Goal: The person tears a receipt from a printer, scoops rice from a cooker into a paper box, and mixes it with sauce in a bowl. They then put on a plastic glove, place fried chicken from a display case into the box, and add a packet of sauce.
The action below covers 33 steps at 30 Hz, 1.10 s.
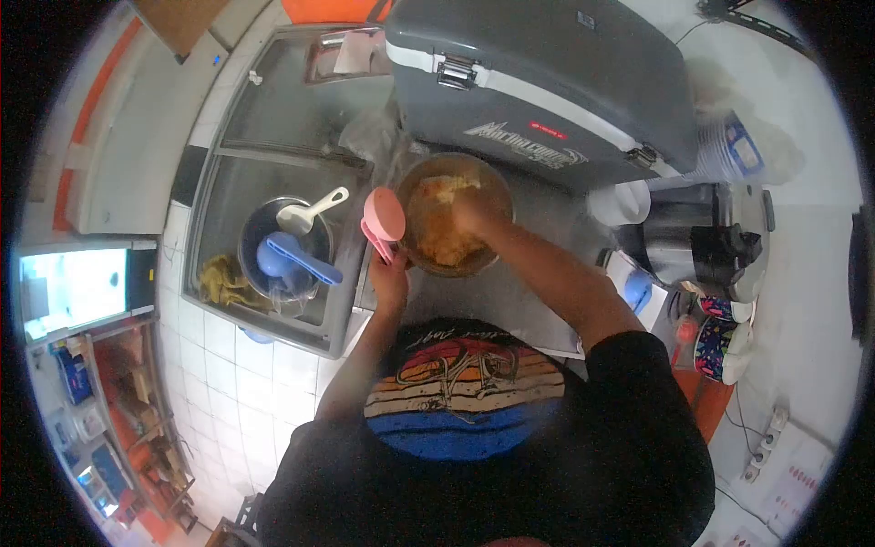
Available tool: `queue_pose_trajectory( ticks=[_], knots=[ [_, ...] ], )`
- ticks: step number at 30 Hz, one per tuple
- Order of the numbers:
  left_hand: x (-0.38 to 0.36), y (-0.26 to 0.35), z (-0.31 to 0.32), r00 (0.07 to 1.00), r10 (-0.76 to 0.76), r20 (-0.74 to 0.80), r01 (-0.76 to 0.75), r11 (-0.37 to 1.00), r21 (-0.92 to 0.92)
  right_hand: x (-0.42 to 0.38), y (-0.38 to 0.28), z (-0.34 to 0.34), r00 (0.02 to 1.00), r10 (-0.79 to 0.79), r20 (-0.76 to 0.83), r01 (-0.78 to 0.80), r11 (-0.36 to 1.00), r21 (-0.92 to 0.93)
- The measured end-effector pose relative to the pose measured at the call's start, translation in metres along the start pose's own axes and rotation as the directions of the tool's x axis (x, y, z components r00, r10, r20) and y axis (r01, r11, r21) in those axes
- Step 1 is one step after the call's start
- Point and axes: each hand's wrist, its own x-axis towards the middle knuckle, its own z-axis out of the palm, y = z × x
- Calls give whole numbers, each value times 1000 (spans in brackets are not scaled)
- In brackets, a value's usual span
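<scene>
A metal bowl [507, 239] with orange-yellow, crumbly-looking food [442, 235] stands in front of me. My right hand [476, 215] reaches down into it, its fingers blurred and hidden against the food. At the bowl's left side, my left hand [390, 276] is closed around the handle of a pink ladle [385, 215]. The ladle's round scoop points away from me, beside the bowl's rim.
On the left, a glass-topped case [235, 182] carries a dark pot [260, 208] with a white ladle [313, 210] and a blue ladle [296, 258]. A big grey cooler box [547, 91] blocks the back. To the right are stacked plastic cups [729, 150] and a steel appliance [679, 242].
</scene>
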Motion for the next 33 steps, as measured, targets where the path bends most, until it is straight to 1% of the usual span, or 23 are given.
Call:
queue_pose_trajectory(
  ticks=[2, 4, 5, 8, 9, 11, 13, 15, 16, 17, 18, 19, 20, 22, 23, 25, 27, 28, 29, 30, 31, 32, 33],
  knots=[
    [7, -16, -2, 1000, -3, 9, 3, 998, -61, -17, -11, -20, 999, 21, 41, -21, 1000, -7],
    [9, -23, -5, 995, 91, 33, -86, 989, -120, -32, -25, -89, 1000, -1, -9, 1, 999, 43],
    [9, -25, -6, 990, 138, 42, -130, 980, -151, -27, -26, -102, 1000, 12, -27, -10, 999, 46],
    [11, -23, -4, 992, 114, 46, -102, 972, -210, -3, -26, -125, 992, 99, -84, -98, 995, 16],
    [11, -21, -3, 992, 113, 47, -104, 981, -166, 2, -23, -106, 989, 83, -122, -80, 996, 28],
    [11, -17, -3, 992, 114, 48, -110, 991, -78, 22, -13, -44, 978, 53, -202, -43, 998, 50],
    [9, -16, -2, 992, 120, 27, -117, 990, -82, -6, -37, -16, 959, 45, -280, -64, 996, -58],
    [8, -15, -2, 992, 125, 22, -123, 988, -95, 0, -33, 6, 985, 2, -174, -23, 993, -119],
    [8, -15, -2, 991, 131, 29, -127, 986, -107, 25, -15, 10, 999, -35, -30, 31, 992, -119],
    [6, -15, -4, 991, 130, 36, -125, 985, -117, 47, 7, 18, 990, -70, 120, 83, 990, -109],
    [5, -14, -6, 994, 107, 39, -104, 993, -60, 51, 22, 23, 957, -102, 271, 131, 987, -91],
    [6, -12, -7, 996, 83, 42, -83, 997, -5, 36, 27, -15, 953, -44, 300, 60, 997, -46],
    [7, -9, -7, 997, 59, 44, -61, 997, 49, 15, 26, -72, 943, 14, 332, -13, 1000, -5],
    [1, -2, -1, 994, 112, 15, -111, 993, -44, -8, 41, -118, 968, -94, 232, 128, 983, -134],
    [0, -1, 1, 990, 140, 0, -140, 986, -88, -13, 42, -118, 978, -6, 207, 36, 990, -137],
    [6, -19, -1, 993, 120, 19, -117, 987, -108, -31, 42, -110, 972, 175, 155, -156, 979, -132],
    [10, -25, -4, 995, 94, 37, -89, 989, -120, -42, 47, -64, 957, 284, 62, -283, 959, -27],
    [12, -25, -2, 996, 78, 38, -73, 989, -128, -41, 51, -16, 942, 316, -110, -304, 946, 112],
    [11, -26, -4, 998, 57, 33, -53, 990, -131, -39, 54, 29, 898, 361, -252, -292, 917, 272],
    [11, -23, -4, 998, 54, 38, -49, 992, -112, -38, 55, 65, 837, 403, -371, -239, 878, 415],
    [12, -19, -4, 998, 52, 42, -48, 994, -94, -40, 62, 67, 883, 442, -157, -277, 761, 587],
    [13, -15, -4, 998, 51, 48, -48, 996, -75, -41, 69, 66, 902, 426, 62, -337, 608, 719],
    [13, -13, -5, 998, 35, 60, -32, 998, -54, -44, 75, 66, 893, 358, 274, -418, 430, 800]
  ],
)
